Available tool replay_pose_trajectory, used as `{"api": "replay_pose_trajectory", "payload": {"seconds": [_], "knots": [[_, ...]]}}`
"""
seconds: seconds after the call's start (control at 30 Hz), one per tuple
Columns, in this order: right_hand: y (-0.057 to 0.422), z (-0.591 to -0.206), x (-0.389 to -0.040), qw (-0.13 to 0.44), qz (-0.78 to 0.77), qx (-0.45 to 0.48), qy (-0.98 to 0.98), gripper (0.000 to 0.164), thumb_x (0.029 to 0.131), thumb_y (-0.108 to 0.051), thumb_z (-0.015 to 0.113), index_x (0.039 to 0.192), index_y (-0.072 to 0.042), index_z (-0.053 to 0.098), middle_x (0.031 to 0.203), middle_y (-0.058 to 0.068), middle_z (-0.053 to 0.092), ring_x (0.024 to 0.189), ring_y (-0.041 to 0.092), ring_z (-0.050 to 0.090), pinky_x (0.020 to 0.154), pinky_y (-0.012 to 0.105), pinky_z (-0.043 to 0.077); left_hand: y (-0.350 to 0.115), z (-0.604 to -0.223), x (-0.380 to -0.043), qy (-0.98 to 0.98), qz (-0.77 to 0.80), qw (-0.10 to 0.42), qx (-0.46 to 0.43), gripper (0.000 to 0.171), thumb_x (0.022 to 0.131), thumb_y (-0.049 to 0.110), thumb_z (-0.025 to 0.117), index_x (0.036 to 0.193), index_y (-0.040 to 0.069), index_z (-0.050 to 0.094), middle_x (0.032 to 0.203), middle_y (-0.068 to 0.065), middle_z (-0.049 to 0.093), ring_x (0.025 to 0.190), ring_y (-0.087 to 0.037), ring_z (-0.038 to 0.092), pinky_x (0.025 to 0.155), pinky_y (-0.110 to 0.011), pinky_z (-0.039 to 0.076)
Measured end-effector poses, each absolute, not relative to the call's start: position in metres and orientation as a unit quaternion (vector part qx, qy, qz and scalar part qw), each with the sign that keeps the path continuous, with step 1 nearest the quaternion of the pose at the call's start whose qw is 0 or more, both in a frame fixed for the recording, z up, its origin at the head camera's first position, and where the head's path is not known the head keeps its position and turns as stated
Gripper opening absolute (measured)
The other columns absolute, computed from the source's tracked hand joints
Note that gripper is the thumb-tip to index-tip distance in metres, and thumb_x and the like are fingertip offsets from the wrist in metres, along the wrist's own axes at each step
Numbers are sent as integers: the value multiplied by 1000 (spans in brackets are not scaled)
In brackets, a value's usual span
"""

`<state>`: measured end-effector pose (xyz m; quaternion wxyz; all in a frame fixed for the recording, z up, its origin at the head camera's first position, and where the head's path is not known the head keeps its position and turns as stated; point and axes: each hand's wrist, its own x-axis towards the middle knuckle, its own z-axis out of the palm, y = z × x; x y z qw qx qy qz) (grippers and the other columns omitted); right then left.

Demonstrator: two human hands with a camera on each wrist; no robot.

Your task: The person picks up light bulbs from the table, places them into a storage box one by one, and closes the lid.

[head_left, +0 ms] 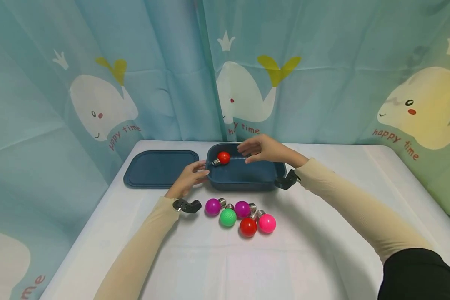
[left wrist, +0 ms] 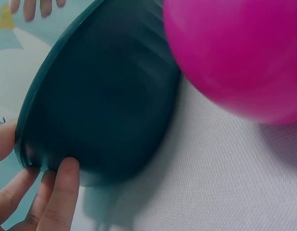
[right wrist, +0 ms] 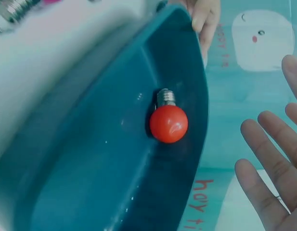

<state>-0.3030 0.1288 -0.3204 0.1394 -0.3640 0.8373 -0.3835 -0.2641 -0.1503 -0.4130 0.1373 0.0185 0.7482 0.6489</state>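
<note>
My left hand [head_left: 188, 180] holds the left end of a dark blue plastic box [head_left: 243, 186], thumb and fingers spread around its outer corner. Inside, a red light bulb [head_left: 223, 157] lies in the left part, its metal base [right wrist: 166, 97] showing. Over the box's right half, my right hand [head_left: 264, 149] hovers with fingers apart and nothing in them. On the table in front of the box lie two purple bulbs [head_left: 212, 207], a green bulb [head_left: 228, 217], a second red bulb [head_left: 248, 227] and a pink bulb [head_left: 267, 223].
A flat dark blue lid [head_left: 161, 168] lies on the white table [head_left: 225, 266], left of the box. A light blue curtain [head_left: 172, 83] with whale prints hangs behind and beside the table.
</note>
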Motion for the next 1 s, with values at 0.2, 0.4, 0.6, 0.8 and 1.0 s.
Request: {"api": "replay_pose_trajectory", "payload": {"seconds": [0.2,0.4,0.6,0.8,1.0], "knots": [[139,-312,-282,138,-356,-380,843,48,78,-8,75,123,-2,60,122,16,63,108,27,64,92,39,55,-151,-413,-264,745,652,138,22,55,94,3,51,144,-3,29,142,-26,36,127,-39,44,105,-44,44],[150,-311,-265,143,-336,-391,845,47,78,-12,76,122,-4,61,120,12,65,107,24,64,95,41,52,-152,-413,-264,747,650,139,23,55,94,3,51,144,-3,29,143,-26,36,127,-38,44,105,-43,44],[161,-317,-252,163,-336,-400,837,44,79,-12,75,121,-4,62,118,14,66,108,30,63,97,41,51,-151,-412,-263,747,649,142,23,56,94,5,52,145,-2,29,143,-25,35,128,-38,43,106,-44,43],[169,-326,-242,184,-345,-418,819,41,79,-13,75,117,-1,64,115,16,67,105,31,64,95,42,51,-151,-410,-264,745,652,142,22,56,94,4,52,145,-1,28,144,-25,34,128,-38,42,106,-44,43],[174,-338,-234,194,-341,-429,814,34,78,-12,76,110,-5,68,111,11,69,102,25,65,94,33,53,-151,-410,-264,741,656,143,21,56,94,3,51,145,-2,28,144,-25,34,128,-38,42,107,-44,42]]}}
